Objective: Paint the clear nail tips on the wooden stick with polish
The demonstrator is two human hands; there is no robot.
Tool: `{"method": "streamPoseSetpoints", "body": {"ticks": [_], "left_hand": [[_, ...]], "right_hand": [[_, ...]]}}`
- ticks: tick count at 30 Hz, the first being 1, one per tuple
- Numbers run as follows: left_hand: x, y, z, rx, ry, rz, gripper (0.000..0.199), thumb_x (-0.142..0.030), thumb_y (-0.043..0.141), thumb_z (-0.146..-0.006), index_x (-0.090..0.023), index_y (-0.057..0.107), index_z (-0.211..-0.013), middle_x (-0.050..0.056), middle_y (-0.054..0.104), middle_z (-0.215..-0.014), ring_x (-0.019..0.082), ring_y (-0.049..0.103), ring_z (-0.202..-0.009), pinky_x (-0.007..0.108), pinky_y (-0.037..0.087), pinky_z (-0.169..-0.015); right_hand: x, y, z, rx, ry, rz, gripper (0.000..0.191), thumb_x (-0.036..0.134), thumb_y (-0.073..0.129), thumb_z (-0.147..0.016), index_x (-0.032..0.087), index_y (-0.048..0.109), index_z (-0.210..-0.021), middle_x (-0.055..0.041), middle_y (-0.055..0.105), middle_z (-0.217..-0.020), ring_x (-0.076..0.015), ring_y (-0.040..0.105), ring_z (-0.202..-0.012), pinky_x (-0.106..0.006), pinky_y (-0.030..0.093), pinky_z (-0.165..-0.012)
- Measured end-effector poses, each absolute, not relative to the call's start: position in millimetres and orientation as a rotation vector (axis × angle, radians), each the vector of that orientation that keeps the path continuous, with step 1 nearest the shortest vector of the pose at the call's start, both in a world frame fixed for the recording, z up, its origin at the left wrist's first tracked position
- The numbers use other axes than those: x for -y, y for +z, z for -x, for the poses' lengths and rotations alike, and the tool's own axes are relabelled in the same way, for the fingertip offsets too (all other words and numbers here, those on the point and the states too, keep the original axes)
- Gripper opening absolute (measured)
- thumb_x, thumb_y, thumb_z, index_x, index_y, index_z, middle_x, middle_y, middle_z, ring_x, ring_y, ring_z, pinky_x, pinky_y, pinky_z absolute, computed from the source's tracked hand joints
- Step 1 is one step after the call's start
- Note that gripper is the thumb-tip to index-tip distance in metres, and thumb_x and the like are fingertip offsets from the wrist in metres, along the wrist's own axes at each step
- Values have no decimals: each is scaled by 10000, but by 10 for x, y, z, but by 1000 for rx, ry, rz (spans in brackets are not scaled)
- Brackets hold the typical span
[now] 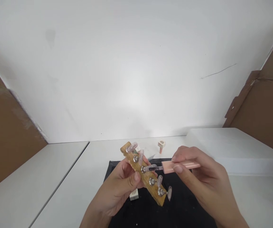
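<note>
My left hand [120, 186] is wrapped round a wooden bar [154, 190], which slants down to the right above a black mat. Several metal studs stand along the bar, each bearing a clear, pale nail tip [170, 193]. Pinched between the thumb and fingers of my right hand [198, 174] is a pink brush handle [168, 167]. Its dark brush end [154, 168] points left and lies over the middle nail tip. The left fingertips are partly hidden behind the bar.
The black mat [148, 213] lies on the white table [67, 190]. A small bottle with a pale square top [161, 145] stands behind it. Another pale block [133, 194] sits below the bar. A white box [236, 148] is at the right, with brown panels on both sides.
</note>
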State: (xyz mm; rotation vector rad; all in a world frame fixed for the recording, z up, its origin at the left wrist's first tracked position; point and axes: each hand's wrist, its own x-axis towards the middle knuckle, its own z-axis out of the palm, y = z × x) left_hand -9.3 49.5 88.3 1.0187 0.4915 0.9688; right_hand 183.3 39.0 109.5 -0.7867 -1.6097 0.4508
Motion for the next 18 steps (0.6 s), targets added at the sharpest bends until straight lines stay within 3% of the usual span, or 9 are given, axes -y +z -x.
{"method": "streamPoseSetpoints", "body": {"ticks": [18], "left_hand": [[-539,827,126,-485,969,-1066,223,-286,643,-729,-228,616,-943,5,644,-870,150,595,-865,267,446,-758]], "right_hand": [[-402,1044,-1866,1613,369,787,76,186,563,-816,236,551,-759,11,672,-598,-155,600,-497,-259,482,-519]]}}
